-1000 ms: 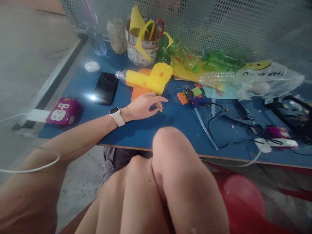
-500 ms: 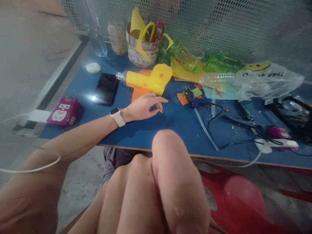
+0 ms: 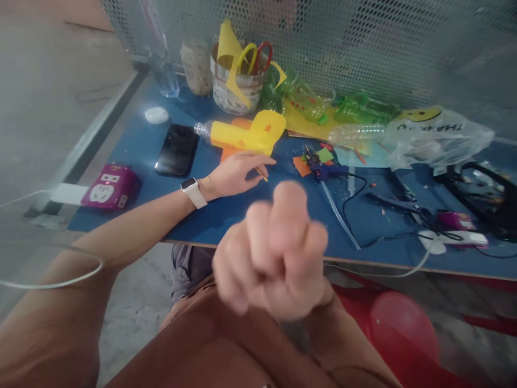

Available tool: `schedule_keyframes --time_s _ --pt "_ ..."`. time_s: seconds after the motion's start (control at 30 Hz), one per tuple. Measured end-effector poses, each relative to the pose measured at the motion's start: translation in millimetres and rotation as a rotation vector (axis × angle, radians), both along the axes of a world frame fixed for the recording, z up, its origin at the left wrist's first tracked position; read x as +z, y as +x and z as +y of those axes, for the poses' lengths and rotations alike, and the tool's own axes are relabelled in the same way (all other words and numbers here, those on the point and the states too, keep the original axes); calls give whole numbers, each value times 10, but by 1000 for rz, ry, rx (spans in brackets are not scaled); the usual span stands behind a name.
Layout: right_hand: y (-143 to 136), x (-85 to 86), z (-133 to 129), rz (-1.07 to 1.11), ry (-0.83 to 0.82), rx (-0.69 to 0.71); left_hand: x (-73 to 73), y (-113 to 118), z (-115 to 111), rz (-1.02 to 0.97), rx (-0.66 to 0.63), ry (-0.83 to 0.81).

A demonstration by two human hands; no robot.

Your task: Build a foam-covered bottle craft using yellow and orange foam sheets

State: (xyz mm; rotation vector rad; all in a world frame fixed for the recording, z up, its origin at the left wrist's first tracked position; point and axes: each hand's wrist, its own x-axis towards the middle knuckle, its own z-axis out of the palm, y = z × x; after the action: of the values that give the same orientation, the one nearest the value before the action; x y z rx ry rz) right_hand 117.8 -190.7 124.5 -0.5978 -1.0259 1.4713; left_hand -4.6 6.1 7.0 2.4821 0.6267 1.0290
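Observation:
My left hand (image 3: 238,175), with a white-banded watch on its wrist, rests on the blue table over the edge of an orange piece. Its thumb and index finger are apart, and a thin yellow stick (image 3: 262,174) shows between them; its hold on the stick is partly hidden. Just beyond lies a clear bottle wrapped in yellow paper (image 3: 230,134), with orange pieces under it. My right hand (image 3: 274,250) is raised close to the camera in front of the table edge, blurred, its fingers curled; anything inside them is hidden.
A phone (image 3: 176,150) and purple power adapter (image 3: 110,187) lie left. Behind stand a scissors pot (image 3: 238,86) and green bottles (image 3: 302,97). A blue glue gun (image 3: 329,171), cables, pliers (image 3: 393,203) and a plastic bag (image 3: 438,134) lie right. Below is a red stool (image 3: 404,328).
My right hand has drawn back from very near the camera, so its curled fingers and wrist now show. My left hand has barely moved.

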Motion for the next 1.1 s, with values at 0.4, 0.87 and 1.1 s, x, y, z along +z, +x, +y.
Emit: schedule_keyframes --time_s 0.4,0.87,1.1 --pt "1205 -749 1926 -762 699 -715 115 -113 66 -142 293 -85" --pt "1205 -1028 1868 -909 660 -305 133 -82 -48 -180 313 -130" --pt "1150 -1123 1838 -889 567 -245 165 -56 -111 -197 293 -120"
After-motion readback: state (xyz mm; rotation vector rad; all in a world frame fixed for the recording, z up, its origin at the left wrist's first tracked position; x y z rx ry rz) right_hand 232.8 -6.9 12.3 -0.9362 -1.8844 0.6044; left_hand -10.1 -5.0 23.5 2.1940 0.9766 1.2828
